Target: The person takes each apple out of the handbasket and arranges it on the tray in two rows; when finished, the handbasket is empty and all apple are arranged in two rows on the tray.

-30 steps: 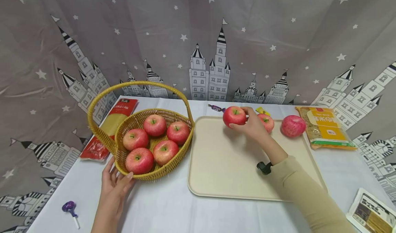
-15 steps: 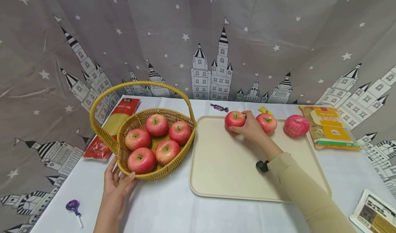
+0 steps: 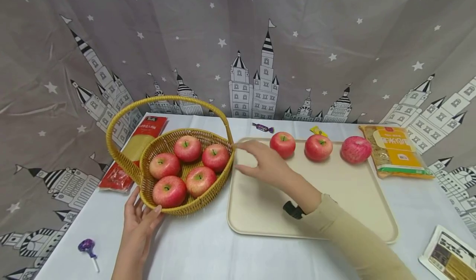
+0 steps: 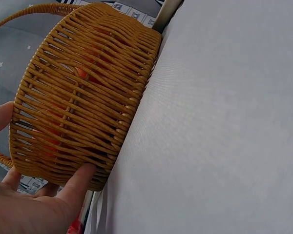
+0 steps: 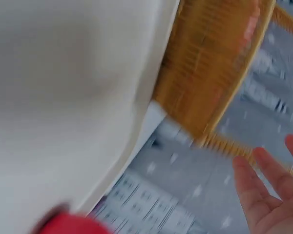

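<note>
A yellow woven basket point(image 3: 186, 205) with a tall handle stands at the left and holds several red apples point(image 3: 169, 192). My left hand point(image 3: 138, 226) grips its near left side, thumb at the rim; the left wrist view shows fingers against the weave. A beige tray point(image 3: 275, 214) lies right of the basket. My right hand point(image 3: 265, 164), fingers spread and holding nothing, is over the tray's left part, fingertips close to the basket rim. Three apples line the tray's far edge: a left one point(image 3: 282, 145), a middle one point(image 3: 318, 148) and a right one point(image 3: 355, 150).
Behind the basket lies a red packet point(image 3: 145, 137). A purple wrapped candy point(image 3: 263, 127) and a yellow one point(image 3: 318, 131) lie past the tray. A yellow grain bag point(image 3: 396, 152) is at right, a white pack point(image 3: 450, 251) near right, a lollipop point(image 3: 87, 247) near left.
My right hand has set an apple down at the tray's far left, let go of it and moved left toward the basket. My left hand has stayed at the basket.
</note>
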Available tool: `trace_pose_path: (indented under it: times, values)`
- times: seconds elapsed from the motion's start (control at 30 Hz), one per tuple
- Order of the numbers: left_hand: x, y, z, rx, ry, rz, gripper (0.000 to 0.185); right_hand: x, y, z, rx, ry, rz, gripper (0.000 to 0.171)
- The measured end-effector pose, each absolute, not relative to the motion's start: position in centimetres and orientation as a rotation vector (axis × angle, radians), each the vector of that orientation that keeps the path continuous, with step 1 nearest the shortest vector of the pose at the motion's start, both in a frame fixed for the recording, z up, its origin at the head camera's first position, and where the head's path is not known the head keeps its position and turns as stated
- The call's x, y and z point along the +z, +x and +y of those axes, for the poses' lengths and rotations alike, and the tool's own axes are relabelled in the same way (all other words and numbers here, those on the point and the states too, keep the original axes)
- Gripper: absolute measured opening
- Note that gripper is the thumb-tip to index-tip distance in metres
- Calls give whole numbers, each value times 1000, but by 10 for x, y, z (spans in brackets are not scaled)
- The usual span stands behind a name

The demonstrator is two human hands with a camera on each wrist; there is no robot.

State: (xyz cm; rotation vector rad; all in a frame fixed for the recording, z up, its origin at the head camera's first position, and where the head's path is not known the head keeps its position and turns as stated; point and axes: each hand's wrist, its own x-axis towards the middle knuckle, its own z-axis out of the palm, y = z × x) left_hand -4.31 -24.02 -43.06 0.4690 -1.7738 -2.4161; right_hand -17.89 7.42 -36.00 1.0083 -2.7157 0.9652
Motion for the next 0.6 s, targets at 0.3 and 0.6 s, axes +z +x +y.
trace_pose_path:
  times: [0.3,0.6]
  values:
    - [-429,-43,-241,-2401,491,-1789,85,-367,-173,-11,584,1358,-2891,60]
    - [-428,-43,-241,-2397,480,-1796,85,-371,-177,-42,537,1332,-2987,45]
